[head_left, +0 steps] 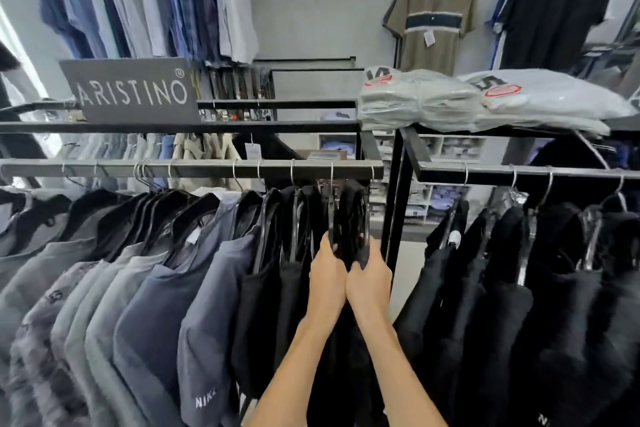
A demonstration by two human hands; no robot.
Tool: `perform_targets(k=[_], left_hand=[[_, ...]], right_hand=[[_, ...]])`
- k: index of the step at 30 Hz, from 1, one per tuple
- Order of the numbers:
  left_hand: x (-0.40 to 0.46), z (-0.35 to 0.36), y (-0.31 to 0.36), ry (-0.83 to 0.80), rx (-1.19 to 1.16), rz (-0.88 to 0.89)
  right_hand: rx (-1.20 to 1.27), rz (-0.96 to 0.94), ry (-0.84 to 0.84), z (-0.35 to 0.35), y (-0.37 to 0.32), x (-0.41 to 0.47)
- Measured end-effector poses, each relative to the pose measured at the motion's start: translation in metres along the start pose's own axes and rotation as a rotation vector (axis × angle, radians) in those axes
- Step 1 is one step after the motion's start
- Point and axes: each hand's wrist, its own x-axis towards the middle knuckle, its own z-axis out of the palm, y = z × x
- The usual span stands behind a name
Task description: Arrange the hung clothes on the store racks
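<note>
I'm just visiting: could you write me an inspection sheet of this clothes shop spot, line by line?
Surface: black metal rail carrying hangers; a second rail to its right.
Job's things: grey and navy shirts hang at left, black garments at the rail's right end.
Clutter: bagged folded shirts stacked on the right rack's top.
Grippers: left hand and right hand side by side, both gripping the black garments.
Cables: nothing seen.
Surroundings: ARISTINO sign, olive polo on the wall.

Single head cam, forward and slightly down, close over rack rail (194,170), back wall (311,10) beyond.
</note>
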Motion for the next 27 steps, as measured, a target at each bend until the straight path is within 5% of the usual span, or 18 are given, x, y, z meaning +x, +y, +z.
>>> perform_targets(k=[21,24,27], left_hand=[[0.005,-0.009,-0.005,-0.096,0.135,0.054],[-0.002,-0.018,-0.001,-0.105,0.156,0.122],[-0.011,-0.041,0.010,0.057,0.120,0.289]], right_hand=[[-0.104,0.041,-0.119,-0.005,-0.007,-0.006],[-0.150,0.046,-0.062,-0.004,-0.009,-0.007],[-0.110,-0.103,0.131,0.000,-0.022,-0.014]])
